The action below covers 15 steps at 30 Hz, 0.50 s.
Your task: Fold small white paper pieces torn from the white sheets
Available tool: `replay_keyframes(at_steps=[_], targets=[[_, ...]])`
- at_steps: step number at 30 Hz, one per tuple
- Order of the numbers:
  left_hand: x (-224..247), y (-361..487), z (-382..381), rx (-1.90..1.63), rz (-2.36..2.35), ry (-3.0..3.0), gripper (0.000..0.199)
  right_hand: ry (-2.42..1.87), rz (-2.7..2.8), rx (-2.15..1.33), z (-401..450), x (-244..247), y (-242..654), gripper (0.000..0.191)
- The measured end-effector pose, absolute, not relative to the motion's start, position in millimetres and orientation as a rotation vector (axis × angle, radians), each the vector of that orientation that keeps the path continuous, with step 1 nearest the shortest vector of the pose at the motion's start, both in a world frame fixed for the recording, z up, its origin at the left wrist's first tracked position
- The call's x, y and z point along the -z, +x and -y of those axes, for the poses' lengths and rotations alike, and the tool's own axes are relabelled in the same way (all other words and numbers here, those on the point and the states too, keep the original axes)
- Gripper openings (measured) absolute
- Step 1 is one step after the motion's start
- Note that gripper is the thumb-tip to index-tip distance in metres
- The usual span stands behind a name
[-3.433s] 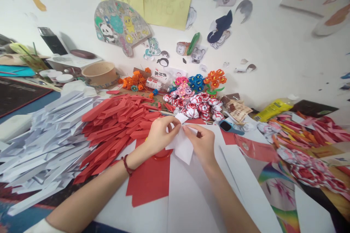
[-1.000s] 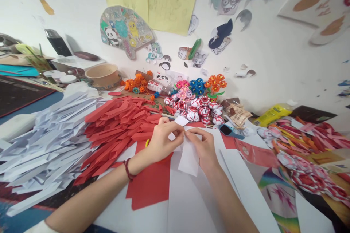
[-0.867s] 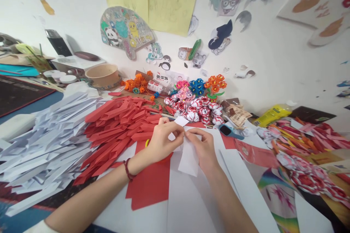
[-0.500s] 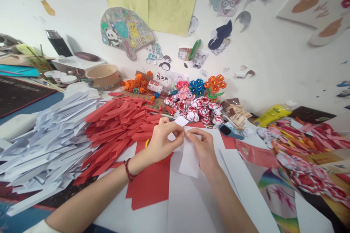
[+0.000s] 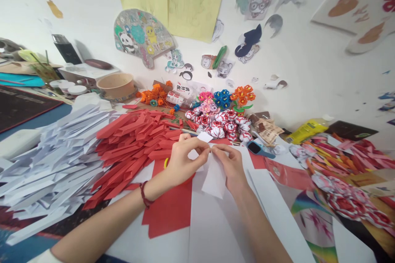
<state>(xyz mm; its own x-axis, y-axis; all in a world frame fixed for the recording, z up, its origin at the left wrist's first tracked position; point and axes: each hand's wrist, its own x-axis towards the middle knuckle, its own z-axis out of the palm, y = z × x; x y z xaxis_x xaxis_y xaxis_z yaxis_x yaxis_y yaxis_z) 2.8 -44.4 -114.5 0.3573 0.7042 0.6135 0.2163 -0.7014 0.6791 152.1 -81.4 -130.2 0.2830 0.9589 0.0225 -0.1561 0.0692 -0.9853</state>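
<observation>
Basically, the whole surface [image 5: 21,121] is packed with paper, its blue top peeking out at the left and near edges. The left hand [image 5: 184,161] and the right hand [image 5: 233,169] meet near the middle, both with fingers pinched closed on a folded white paper piece [image 5: 215,178]. It hangs below the fingertips, over large white sheets [image 5: 216,230], and one corner sticks up beyond the left hand. Under the left forearm lie red sheets [image 5: 172,209].

Over to the left spreads a heap of folded white strips [image 5: 58,152], touching a pile of folded red strips [image 5: 132,139]. Red-and-white paper flowers [image 5: 217,125] cluster just beyond the hands, with a smartwatch [image 5: 255,147] near them on the right. Behind stand blue flowers [image 5: 222,98] and orange flowers [image 5: 243,95], and a round tan container [image 5: 115,85] sits farther left. On the right, a yellow bottle [image 5: 305,129] lies on its side near a mixed heap of colored strips [image 5: 354,154].

At the back, a white wall [image 5: 333,74] carries yellow sheets [image 5: 194,4], a sticker-covered fan [image 5: 140,35] and small cartoon cutouts.
</observation>
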Motion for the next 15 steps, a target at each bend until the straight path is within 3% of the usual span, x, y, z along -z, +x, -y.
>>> replay_keyframes(at_steps=[6, 15], targets=[[117.6, 3.2, 38.6, -1.339, -0.929, 1.903, 0.018, -1.075, 0.941, -1.116, 82.6, 130.8, 149.6, 0.021], [120.8, 3.7, 34.1, -1.282, -0.973, 1.872, 0.031, -1.187, 0.972, -0.9, 78.2, 137.6, 153.0, 0.024]])
